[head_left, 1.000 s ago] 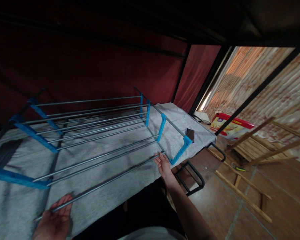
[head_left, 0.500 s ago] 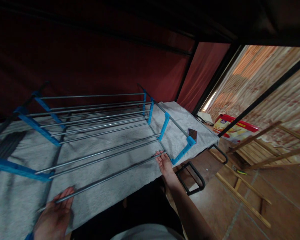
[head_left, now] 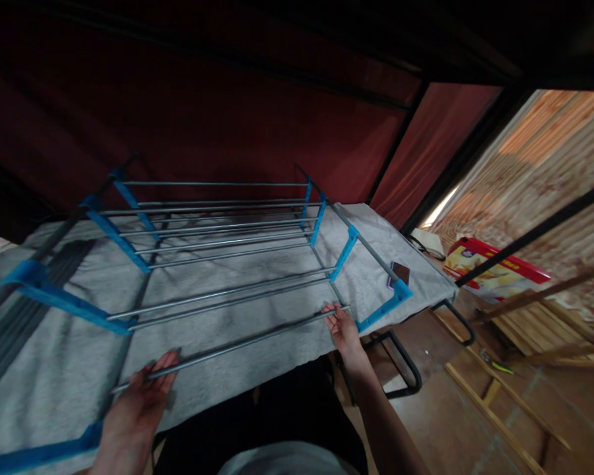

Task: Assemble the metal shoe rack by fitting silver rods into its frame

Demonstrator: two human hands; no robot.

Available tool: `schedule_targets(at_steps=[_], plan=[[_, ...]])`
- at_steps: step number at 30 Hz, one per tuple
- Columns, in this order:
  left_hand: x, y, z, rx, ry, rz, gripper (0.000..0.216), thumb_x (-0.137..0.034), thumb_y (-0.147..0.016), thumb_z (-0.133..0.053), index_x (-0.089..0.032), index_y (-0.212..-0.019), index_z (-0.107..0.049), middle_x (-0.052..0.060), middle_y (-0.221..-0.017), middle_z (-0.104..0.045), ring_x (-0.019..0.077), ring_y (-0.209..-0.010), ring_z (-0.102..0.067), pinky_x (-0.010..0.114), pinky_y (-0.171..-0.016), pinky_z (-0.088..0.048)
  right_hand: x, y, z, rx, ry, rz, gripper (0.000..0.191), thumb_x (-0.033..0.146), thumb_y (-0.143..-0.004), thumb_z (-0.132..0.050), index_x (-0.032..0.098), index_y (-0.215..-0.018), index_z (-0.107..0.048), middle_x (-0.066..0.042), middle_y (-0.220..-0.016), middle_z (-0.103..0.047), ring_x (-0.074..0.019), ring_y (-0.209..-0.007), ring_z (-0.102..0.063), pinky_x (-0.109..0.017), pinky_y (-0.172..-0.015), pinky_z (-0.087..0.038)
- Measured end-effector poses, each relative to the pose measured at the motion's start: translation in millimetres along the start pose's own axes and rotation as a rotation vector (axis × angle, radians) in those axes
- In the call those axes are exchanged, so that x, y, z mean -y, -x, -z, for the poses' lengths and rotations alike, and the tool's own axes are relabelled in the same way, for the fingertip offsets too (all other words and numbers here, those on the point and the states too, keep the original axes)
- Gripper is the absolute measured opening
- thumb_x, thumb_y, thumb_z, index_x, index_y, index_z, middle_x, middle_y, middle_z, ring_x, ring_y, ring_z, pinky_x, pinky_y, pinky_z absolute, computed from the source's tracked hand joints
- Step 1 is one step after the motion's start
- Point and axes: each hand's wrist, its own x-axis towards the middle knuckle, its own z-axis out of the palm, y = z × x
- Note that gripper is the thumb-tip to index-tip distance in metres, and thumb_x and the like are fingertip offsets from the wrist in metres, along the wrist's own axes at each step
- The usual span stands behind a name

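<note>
While both hands grip one loose metal rod [head_left: 237,344], left hand [head_left: 138,402] pinches its near end, right hand [head_left: 344,328] its far end; since a second ago the rod has shifted rightward, its far tip now just beside the blue plastic end bracket [head_left: 383,305], so seating looks close; beyond the hands, thin round steel rods [head_left: 218,234] span blue brackets; under them soft grey fabric [head_left: 287,264]; past the right hand a small dark phone [head_left: 400,274]; smooth dark red backing [head_left: 202,119] farthest.
</note>
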Motion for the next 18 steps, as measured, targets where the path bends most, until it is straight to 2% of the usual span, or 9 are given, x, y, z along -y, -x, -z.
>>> schedule_targets(at_steps=[3, 5, 8, 14, 18], plan=[[0.6, 10.1, -2.9, 0.041, 0.116, 0.009, 0.033, -0.006, -0.1, -0.036, -0.019, -0.077, -0.055, 0.004, -0.082, -0.073, 0.0133, -0.082, -0.075, 0.024, -0.075, -0.065, 1.0, -2.7, 5.1, -0.005, 0.046, -0.041, 0.023, 0.018, -0.071, -0.087, 0.022, -0.089, -0.072, -0.003, -0.092, -0.082, -0.0174, -0.086, -0.078, -0.029, -0.083, -0.063], [2.8, 12.7, -2.8, 0.02, 0.153, -0.016, 0.032, -0.007, -0.102, -0.037, -0.018, -0.079, -0.057, 0.003, -0.081, -0.073, 0.0123, -0.078, -0.074, 0.024, -0.075, -0.065, 0.6, -4.6, 8.1, 0.014, 0.074, -0.054, 0.024, 0.021, -0.072, -0.087, 0.022, -0.092, -0.073, -0.003, -0.095, -0.082, -0.0179, -0.091, -0.078, -0.031, -0.088, -0.063], [8.4, 14.7, -2.5, 0.01, 0.203, -0.028, 0.028, -0.007, -0.102, -0.043, -0.016, -0.082, -0.061, 0.005, -0.082, -0.075, 0.0143, -0.078, -0.076, 0.027, -0.076, -0.065, -1.2, -7.2, 12.4, 0.013, 0.141, -0.071, 0.023, 0.027, -0.073, -0.086, 0.024, -0.093, -0.075, -0.002, -0.094, -0.082, -0.0191, -0.094, -0.077, -0.036, -0.098, -0.06], [23.3, 19.9, -5.2, 0.075, 0.288, -0.005, 0.02, 0.0, -0.094, -0.055, -0.013, -0.085, -0.066, 0.01, -0.086, -0.078, 0.0186, -0.081, -0.079, 0.029, -0.078, -0.066, -5.3, -12.7, 23.2, 0.024, 0.27, -0.084, 0.026, 0.03, -0.065, -0.09, 0.023, -0.086, -0.078, -0.004, -0.097, -0.081, -0.0242, -0.107, -0.075, -0.047, -0.117, -0.05], [31.8, 19.7, -1.8, 0.063, 0.327, -0.016, 0.02, 0.002, -0.094, -0.058, -0.013, -0.082, -0.065, 0.01, -0.084, -0.078, 0.0189, -0.078, -0.079, 0.029, -0.074, -0.066, -4.6, -14.5, 28.8, 0.034, 0.317, -0.084, 0.022, 0.029, -0.064, -0.09, 0.023, -0.082, -0.077, -0.007, -0.098, -0.081, -0.0268, -0.114, -0.074, -0.051, -0.121, -0.047]])
